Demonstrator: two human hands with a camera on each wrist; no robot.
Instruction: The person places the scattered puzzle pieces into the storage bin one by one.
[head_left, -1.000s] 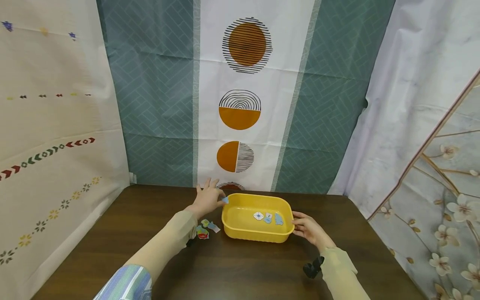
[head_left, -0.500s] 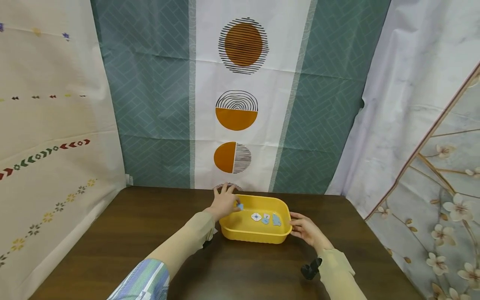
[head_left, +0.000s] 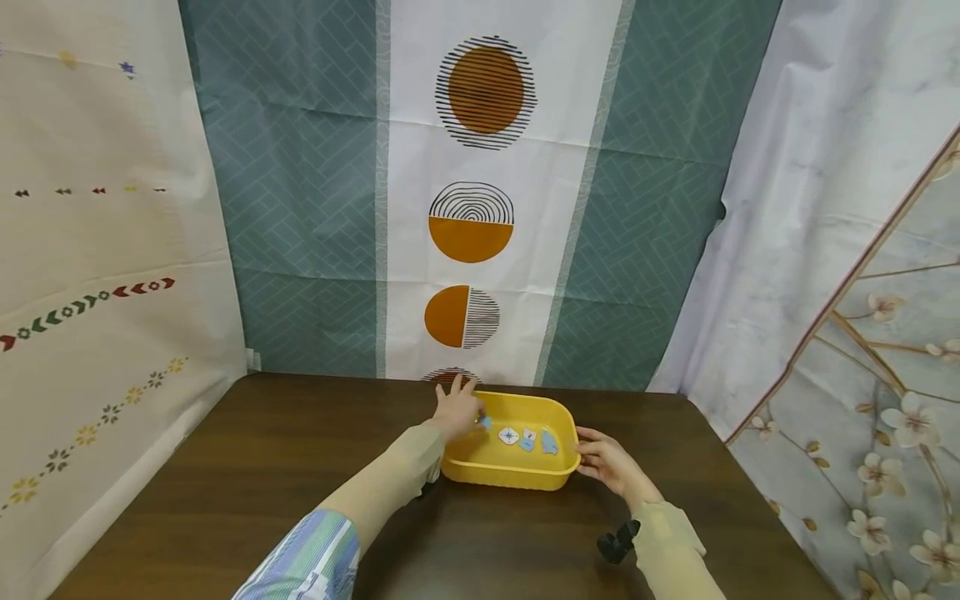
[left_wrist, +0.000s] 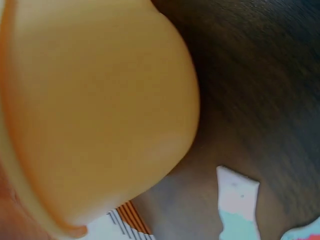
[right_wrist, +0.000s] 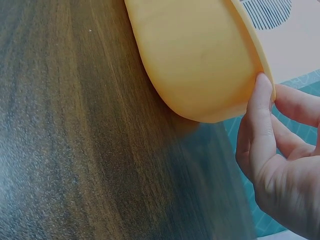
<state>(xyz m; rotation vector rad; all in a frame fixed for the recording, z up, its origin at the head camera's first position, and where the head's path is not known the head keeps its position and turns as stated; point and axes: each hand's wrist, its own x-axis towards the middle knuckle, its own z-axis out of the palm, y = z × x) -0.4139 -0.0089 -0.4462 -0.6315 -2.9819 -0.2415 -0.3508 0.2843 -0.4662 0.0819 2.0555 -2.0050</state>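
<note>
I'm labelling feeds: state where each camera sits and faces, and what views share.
Head: on the head, facing forward and down at the yellow basin; left hand, right hand and arms show.
Left wrist: worn there, facing the basin's side and a flat piece; perhaps some hand at lower left.
Right wrist: worn there, facing the basin's end; right hand pinches its rim.
Head and right wrist share basin and right hand.

Head view: bright, even light; soft sheen on dark-brown wood-grain tabletop [head_left: 487, 546]. Left-wrist view: dimmer, soft-focused. Right-wrist view: pale left-edge glare; shadow beside yellow oblong plastic tray [right_wrist: 195, 60].
</note>
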